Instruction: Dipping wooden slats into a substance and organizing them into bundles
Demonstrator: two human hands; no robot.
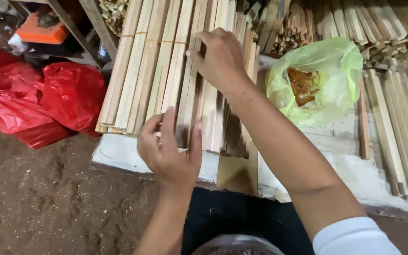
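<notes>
A row of long pale wooden slats (pixel 142 71) lies side by side on a white-painted bench (pixel 119 151), running away from me. My left hand (pixel 168 151) pinches the near end of one slat (pixel 183 94) at the bench's front edge, thumb and fingers on either side of it. My right hand (pixel 220 59) reaches further up and grips the same group of slats from above, fingers curled over their edges. Darker slats stand on edge just right of my hands.
A translucent green plastic bag (pixel 327 71) holding orange-brown rubber bands sits on the bench to the right. More slats (pixel 402 108) lie right of it and in piles at the back. Red plastic bags (pixel 38 99) rest on the sawdust-covered floor (pixel 43 203) at left.
</notes>
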